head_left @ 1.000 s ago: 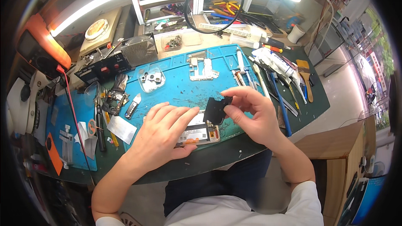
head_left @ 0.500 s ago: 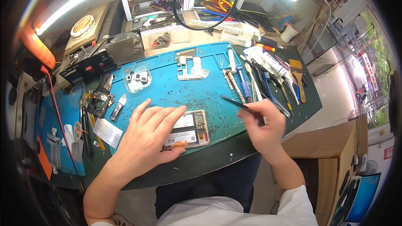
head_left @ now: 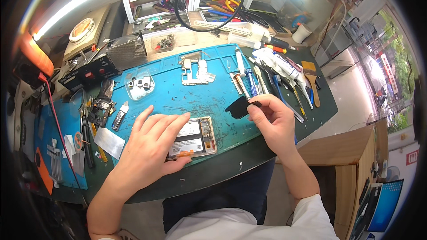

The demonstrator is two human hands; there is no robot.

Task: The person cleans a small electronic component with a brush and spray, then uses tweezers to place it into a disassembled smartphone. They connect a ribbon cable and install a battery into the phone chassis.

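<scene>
An opened phone (head_left: 208,138) lies at the near edge of the blue mat, its battery and inner parts exposed. My left hand (head_left: 153,144) spans its left part, fingers along the far side and thumb at the near side, gripping it; the phone's left end is hidden under the palm. Right of the phone, my right hand (head_left: 275,122) pinches a thin black sheet (head_left: 239,107) with a curved outline between thumb and fingers, held above the mat. A silvery metal phone frame plate (head_left: 198,73) with cutouts rests farther back on the mat.
Screwdrivers, tweezers and a white tube (head_left: 278,64) crowd the mat's right side, beside a wide brush (head_left: 310,75). At left are a clear box of small parts (head_left: 140,85), a utility knife (head_left: 120,116) and a silvery sheet (head_left: 109,143). A black cable loop (head_left: 209,30) hangs overhead.
My right hand has turned the black sheet from nearly edge-on to show its broad face, and the fingers have shifted. My left hand stays on the phone. The whole view has shifted slightly.
</scene>
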